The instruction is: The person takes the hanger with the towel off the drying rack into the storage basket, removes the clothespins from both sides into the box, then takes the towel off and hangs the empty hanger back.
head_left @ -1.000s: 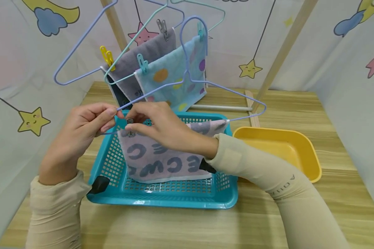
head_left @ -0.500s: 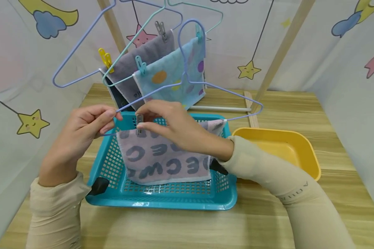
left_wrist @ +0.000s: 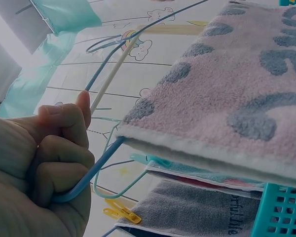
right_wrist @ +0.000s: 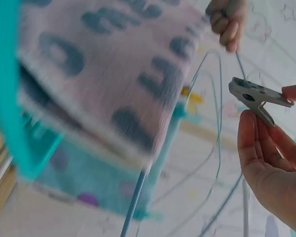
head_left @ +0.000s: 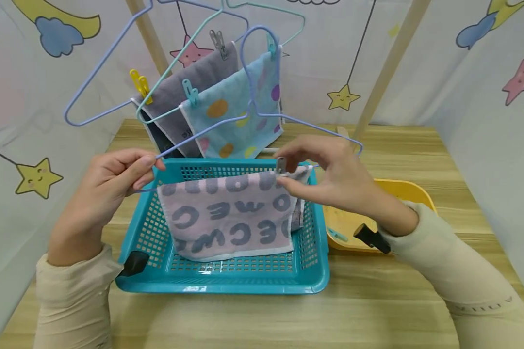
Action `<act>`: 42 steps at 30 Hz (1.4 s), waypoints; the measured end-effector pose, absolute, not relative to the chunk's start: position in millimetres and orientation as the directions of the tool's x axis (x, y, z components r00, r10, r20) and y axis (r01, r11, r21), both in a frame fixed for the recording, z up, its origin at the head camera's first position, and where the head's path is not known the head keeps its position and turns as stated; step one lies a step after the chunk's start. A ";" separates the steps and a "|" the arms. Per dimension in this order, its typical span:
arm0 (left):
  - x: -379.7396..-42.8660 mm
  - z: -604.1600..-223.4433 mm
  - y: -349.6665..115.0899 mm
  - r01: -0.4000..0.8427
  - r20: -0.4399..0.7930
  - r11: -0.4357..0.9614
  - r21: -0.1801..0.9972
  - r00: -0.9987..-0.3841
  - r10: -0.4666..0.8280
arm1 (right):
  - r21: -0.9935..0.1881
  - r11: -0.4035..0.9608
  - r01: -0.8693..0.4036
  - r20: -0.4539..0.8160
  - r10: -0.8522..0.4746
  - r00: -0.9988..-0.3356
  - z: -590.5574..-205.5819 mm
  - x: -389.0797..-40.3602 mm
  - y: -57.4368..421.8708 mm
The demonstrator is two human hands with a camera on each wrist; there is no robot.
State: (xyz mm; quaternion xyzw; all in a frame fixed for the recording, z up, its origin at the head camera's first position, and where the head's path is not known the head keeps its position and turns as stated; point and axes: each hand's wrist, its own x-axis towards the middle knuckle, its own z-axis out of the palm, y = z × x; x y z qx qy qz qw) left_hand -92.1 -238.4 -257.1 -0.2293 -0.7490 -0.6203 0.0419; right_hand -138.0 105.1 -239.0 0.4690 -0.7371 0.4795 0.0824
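My left hand [head_left: 122,174] grips the left end of a lavender clothes hanger [head_left: 209,130], its fingers curled round the wire in the left wrist view. Over the hanger's bottom bar is draped a pink towel [head_left: 231,213] with grey letters. A grey clothespin [right_wrist: 256,96] is pinched between the thumb and fingers of my right hand [head_left: 332,169]. In the right wrist view the clothespin is apart from the towel, with nothing between its jaws. In the head view it overlaps the towel's upper right part.
Below the towel stands a teal perforated basket [head_left: 227,286]. A yellow basin [head_left: 412,191] on the right holds a teal clothespin [head_left: 337,234]. Behind, a blue dotted towel [head_left: 231,106] and a grey towel [head_left: 201,72] hang on hangers with clothespins. A wooden pole [head_left: 388,72] rises behind the basin.
My right hand has carried the grey clothespin rightward along the towel's top edge, from its left corner towards its right end. The left hand keeps its grip on the hanger.
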 end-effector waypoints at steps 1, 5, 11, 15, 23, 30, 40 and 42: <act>-92.1 -257.2 -238.6 0.394 0.345 0.125 0.911 -0.892 0.292 | -0.640 0.111 -0.760 0.569 -0.596 -0.566 -239.6 -138.5 114.7; -92.4 -257.3 -239.6 0.397 0.348 0.120 0.910 -0.889 0.298 | -0.666 0.179 -0.724 0.551 -0.536 -0.640 -241.2 -137.8 149.3; -93.0 -257.2 -240.4 0.404 0.357 0.099 0.909 -0.880 0.312 | -0.673 0.343 -0.656 0.468 -0.489 -0.736 -256.9 -137.4 188.8; -92.8 -256.5 -240.5 0.400 0.356 0.091 0.912 -0.883 0.307 | -0.675 0.414 -0.611 0.430 -0.453 -0.781 -270.4 -141.9 206.3; -92.2 -254.7 -240.2 0.402 0.356 0.100 0.910 -0.883 0.306 | -0.706 0.342 -0.620 0.471 -0.427 -0.772 -272.0 -146.1 203.5; -92.2 -254.1 -239.4 0.401 0.354 0.103 0.910 -0.884 0.306 | -0.551 0.227 -0.803 0.623 -0.528 -0.577 -257.8 -148.6 168.9; -91.8 -253.9 -239.4 0.380 0.328 0.132 0.916 -0.896 0.299 | -0.336 0.277 -0.900 0.553 -0.715 -0.427 -260.6 -155.2 115.3; -91.6 -254.0 -239.6 0.381 0.332 0.126 0.916 -0.896 0.296 | -0.310 0.271 -0.911 0.514 -0.759 -0.400 -260.4 -153.8 102.5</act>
